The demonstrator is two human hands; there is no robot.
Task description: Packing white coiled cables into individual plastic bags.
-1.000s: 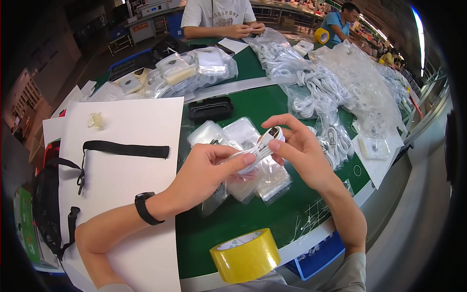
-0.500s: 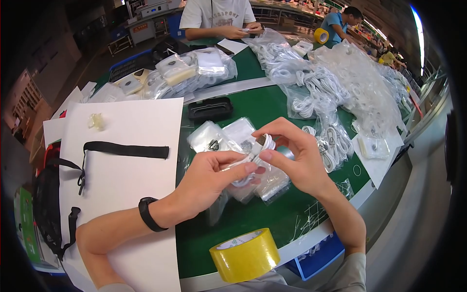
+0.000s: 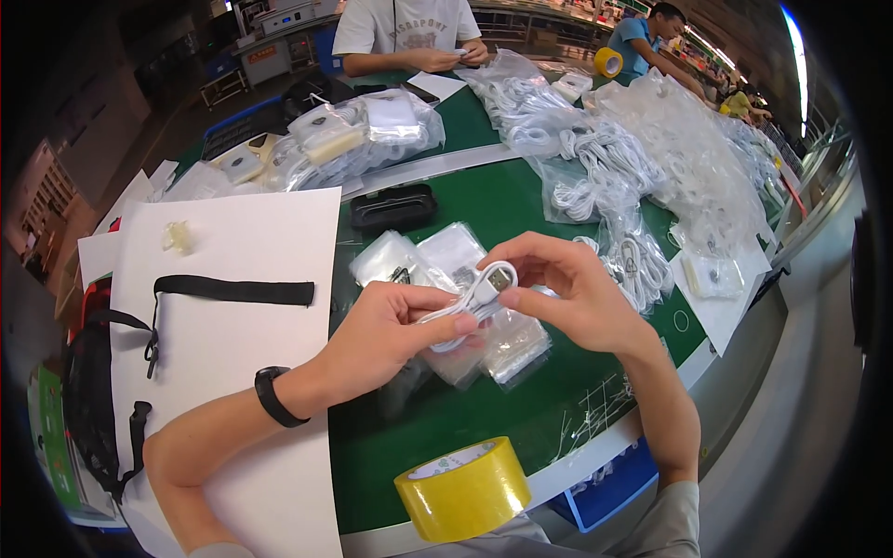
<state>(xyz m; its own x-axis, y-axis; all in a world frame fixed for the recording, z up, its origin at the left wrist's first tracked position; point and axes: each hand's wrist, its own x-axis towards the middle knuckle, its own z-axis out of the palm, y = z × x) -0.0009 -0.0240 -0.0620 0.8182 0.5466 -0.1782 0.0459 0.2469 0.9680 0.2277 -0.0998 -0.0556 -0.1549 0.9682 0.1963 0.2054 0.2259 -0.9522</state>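
Note:
A coiled white USB cable (image 3: pixel 462 316) is held up between my two hands, its plug facing me at the upper right of the coil. My left hand (image 3: pixel 395 325), with a black band on the wrist, pinches the coil between thumb and fingers. The fingers of my right hand (image 3: pixel 558 284) grip the cable beside the USB plug (image 3: pixel 493 286). Beneath my hands, small clear plastic bags (image 3: pixel 516 344) lie in a loose pile on the green table mat, partly hidden by the hands.
A yellow tape roll (image 3: pixel 463 488) stands at the near table edge. White paper (image 3: pixel 233 363) with a black strap (image 3: pixel 237 288) covers the left. Bagged white cables (image 3: pixel 605 177) fill the far right. A black tray (image 3: pixel 393 206) sits beyond the bags; a person (image 3: pixel 409 37) sits opposite.
The cable coil has turned so that the USB plug faces me. My right hand has shifted slightly along with it, and both hands keep hold.

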